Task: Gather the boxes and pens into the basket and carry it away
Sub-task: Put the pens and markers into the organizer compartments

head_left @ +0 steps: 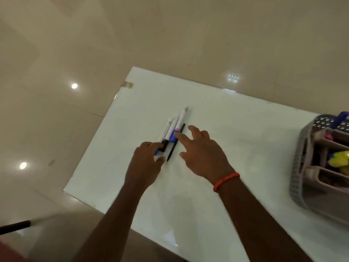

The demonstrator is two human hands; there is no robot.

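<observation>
Both hands on the pens: left hand pinching their near ends, right hand spread beside; basket sits far right.

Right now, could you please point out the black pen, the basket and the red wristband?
black pen (174,144), head view, mid-barrel.
basket (298,167), head view, perforated left wall.
red wristband (225,181), head view, middle.

The tabletop looks white, smooth and glossy. The floor, upper left of the frame, is polished beige tile mirroring the lamps. The basket, far right, looks like perforated matt grey plastic. The pens have smooth plastic barrels.
</observation>
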